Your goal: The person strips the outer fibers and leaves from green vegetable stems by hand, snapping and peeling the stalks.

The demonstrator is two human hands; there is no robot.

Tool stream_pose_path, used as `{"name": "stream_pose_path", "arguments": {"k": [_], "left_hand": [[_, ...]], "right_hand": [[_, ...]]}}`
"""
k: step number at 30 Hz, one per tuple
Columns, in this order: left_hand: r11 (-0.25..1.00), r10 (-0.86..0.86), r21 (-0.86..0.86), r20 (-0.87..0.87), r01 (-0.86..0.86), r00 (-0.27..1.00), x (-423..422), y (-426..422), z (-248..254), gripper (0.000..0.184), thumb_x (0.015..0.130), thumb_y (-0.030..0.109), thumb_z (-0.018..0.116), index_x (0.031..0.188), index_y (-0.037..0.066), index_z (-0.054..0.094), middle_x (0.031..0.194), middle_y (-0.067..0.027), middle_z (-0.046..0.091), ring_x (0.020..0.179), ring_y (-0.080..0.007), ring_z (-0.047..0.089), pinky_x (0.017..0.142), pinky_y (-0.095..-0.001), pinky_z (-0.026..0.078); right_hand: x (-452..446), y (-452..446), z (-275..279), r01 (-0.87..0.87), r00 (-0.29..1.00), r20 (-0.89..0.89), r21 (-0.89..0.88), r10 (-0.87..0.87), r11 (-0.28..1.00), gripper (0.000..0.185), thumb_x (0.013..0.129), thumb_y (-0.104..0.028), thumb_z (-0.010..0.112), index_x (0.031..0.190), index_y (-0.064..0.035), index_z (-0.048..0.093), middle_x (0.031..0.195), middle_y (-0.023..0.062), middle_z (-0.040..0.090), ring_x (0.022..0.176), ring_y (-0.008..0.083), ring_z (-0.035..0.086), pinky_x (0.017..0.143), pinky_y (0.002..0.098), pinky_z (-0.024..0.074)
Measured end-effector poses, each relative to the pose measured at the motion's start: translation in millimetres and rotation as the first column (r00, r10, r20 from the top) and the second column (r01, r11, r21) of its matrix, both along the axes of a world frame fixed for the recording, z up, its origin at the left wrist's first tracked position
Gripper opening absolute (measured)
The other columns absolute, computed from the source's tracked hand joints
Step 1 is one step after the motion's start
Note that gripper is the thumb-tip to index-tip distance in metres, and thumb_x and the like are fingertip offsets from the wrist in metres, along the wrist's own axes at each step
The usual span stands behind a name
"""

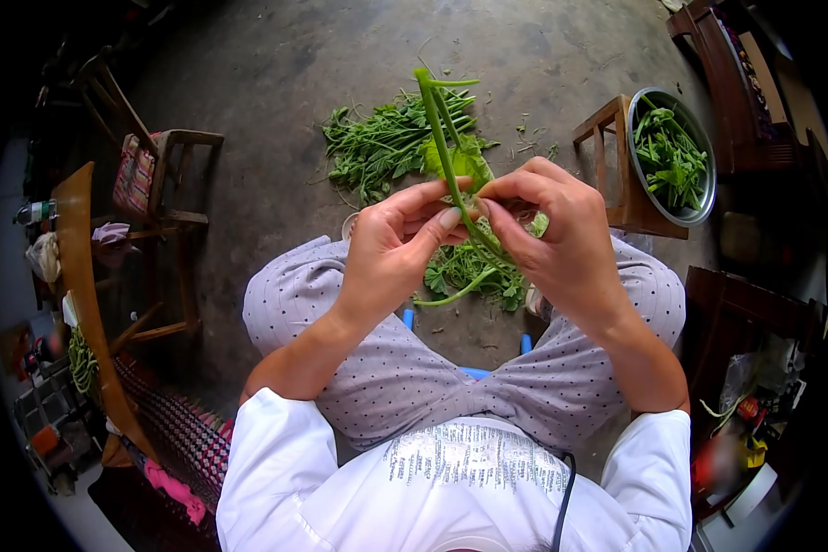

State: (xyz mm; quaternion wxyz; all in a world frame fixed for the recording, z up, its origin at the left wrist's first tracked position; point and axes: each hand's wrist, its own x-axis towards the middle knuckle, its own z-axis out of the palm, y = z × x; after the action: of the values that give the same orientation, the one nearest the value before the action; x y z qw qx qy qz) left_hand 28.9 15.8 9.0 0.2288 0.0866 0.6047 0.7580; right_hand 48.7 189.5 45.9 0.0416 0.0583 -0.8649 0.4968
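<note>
My left hand pinches a long green stem between thumb and fingers, above my lap. The stem rises away from me, forks near its top and carries a leaf. Just right of it, my right hand is closed, thumb against forefinger, at the stem's side; a small pale bit shows at its fingertips, too small to name. Beyond my hands a pile of cut green stems lies on the floor. Leafy greens lie on the floor below my hands, partly hidden by them.
At the right, a metal basin of greens rests on a wooden stool. A wooden chair stands at the left, beside a wooden table edge with a bottle. Dark wooden furniture stands at the far right.
</note>
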Motion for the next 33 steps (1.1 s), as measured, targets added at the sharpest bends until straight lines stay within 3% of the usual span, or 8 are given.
{"name": "stream_pose_path", "arguments": {"k": [3, 16, 17, 20, 22, 27, 29, 33], "left_hand": [[1.000, 0.011, 0.022, 0.001, -0.011, 1.000, 0.7, 1.3, -1.0, 0.032, 0.090, 0.003, 0.053, 0.120, -0.006, 0.050, 0.107, -0.0114, 0.062, 0.093, -0.0152, 0.062, 0.081, -0.0276, 0.052], [0.995, -0.059, 0.080, 0.101, 0.051, 0.993, 1.7, 0.4, 2.2, 0.034, 0.088, 0.007, 0.057, 0.120, -0.004, 0.052, 0.108, -0.0114, 0.062, 0.095, -0.0165, 0.062, 0.080, -0.0282, 0.052], [0.995, -0.061, 0.081, 0.099, 0.053, 0.993, 1.9, 0.4, 2.6, 0.034, 0.088, 0.007, 0.057, 0.120, -0.004, 0.052, 0.108, -0.0114, 0.062, 0.095, -0.0165, 0.062, 0.080, -0.0282, 0.052], [0.990, -0.110, 0.110, 0.158, 0.093, 0.981, 1.6, -0.8, 3.2, 0.034, 0.087, 0.008, 0.059, 0.120, -0.002, 0.053, 0.106, -0.0106, 0.062, 0.095, -0.0160, 0.062, 0.079, -0.0279, 0.053], [0.971, -0.212, 0.151, 0.192, 0.184, 0.958, 0.8, -3.2, 2.5, 0.031, 0.089, 0.007, 0.056, 0.119, -0.003, 0.053, 0.105, -0.0107, 0.063, 0.091, -0.0144, 0.062, 0.078, -0.0251, 0.052], [0.953, -0.290, 0.170, 0.263, 0.252, 0.920, 0.3, -6.7, 4.0, 0.031, 0.088, 0.009, 0.058, 0.117, -0.001, 0.054, 0.101, -0.0086, 0.063, 0.091, -0.0130, 0.061, 0.079, -0.0256, 0.051], [0.933, -0.343, 0.211, 0.270, 0.292, 0.900, 0.6, -8.7, -0.6, 0.029, 0.088, 0.011, 0.057, 0.115, 0.002, 0.054, 0.101, -0.0062, 0.063, 0.095, -0.0119, 0.060, 0.079, -0.0255, 0.049], [0.931, -0.341, 0.229, 0.281, 0.283, 0.897, 1.0, -9.3, -4.2, 0.029, 0.089, 0.014, 0.056, 0.116, 0.004, 0.054, 0.102, -0.0035, 0.061, 0.094, -0.0089, 0.058, 0.078, -0.0233, 0.047]], "right_hand": [[-1.3, -1.4, 1.7, -0.002, 1.000, -0.029, -0.027, 0.001, 1.000, 0.010, 0.076, -0.006, 0.066, 0.084, -0.0001, 0.066, 0.072, 0.0115, 0.058, 0.061, 0.0230, 0.059, 0.054, 0.0318, 0.0464], [-8.8, 4.9, 0.5, 0.015, 0.998, -0.064, -0.040, -0.017, 0.999, 0.008, 0.079, -0.005, 0.063, 0.084, 0.0012, 0.065, 0.076, 0.0094, 0.061, 0.063, 0.0179, 0.061, 0.056, 0.0275, 0.0486], [-12.5, 11.0, 2.2, 0.050, 0.997, 0.064, -0.216, -0.037, 0.975, 0.010, 0.081, -0.007, 0.063, 0.087, 0.0012, 0.065, 0.080, 0.0086, 0.063, 0.065, 0.0156, 0.062, 0.058, 0.0259, 0.0492], [-26.0, 32.4, 7.3, 0.128, 0.982, 0.185, -0.594, -0.020, 0.794, 0.019, 0.086, -0.013, 0.062, 0.097, 0.0022, 0.063, 0.091, 0.0077, 0.065, 0.076, 0.0117, 0.063, 0.068, 0.0223, 0.0507], [-33.7, 51.9, 4.8, 0.104, 0.985, 0.157, -0.869, 0.071, 0.483, 0.024, 0.086, -0.015, 0.063, 0.102, 0.0030, 0.061, 0.092, 0.0087, 0.065, 0.082, 0.0125, 0.063, 0.076, 0.0221, 0.0506], [-42.8, 94.3, 13.8, 0.022, 0.998, 0.030, -0.988, 0.056, 0.150, 0.029, 0.088, -0.010, 0.055, 0.110, 0.0088, 0.053, 0.108, 0.0173, 0.058, 0.098, 0.0214, 0.057, 0.085, 0.0274, 0.0491], [-43.6, 119.2, 17.4, -0.030, 0.975, -0.062, -0.989, 0.215, -0.148, 0.035, 0.088, -0.005, 0.054, 0.117, 0.0108, 0.044, 0.108, 0.0160, 0.049, 0.097, 0.0198, 0.051, 0.086, 0.0266, 0.0451], [-39.9, 136.4, 12.6, -0.132, 0.970, -0.154, -0.984, 0.189, -0.123, 0.030, 0.089, -0.009, 0.052, 0.112, 0.0093, 0.050, 0.111, 0.0192, 0.054, 0.099, 0.0245, 0.055, 0.087, 0.0313, 0.0477]]}}
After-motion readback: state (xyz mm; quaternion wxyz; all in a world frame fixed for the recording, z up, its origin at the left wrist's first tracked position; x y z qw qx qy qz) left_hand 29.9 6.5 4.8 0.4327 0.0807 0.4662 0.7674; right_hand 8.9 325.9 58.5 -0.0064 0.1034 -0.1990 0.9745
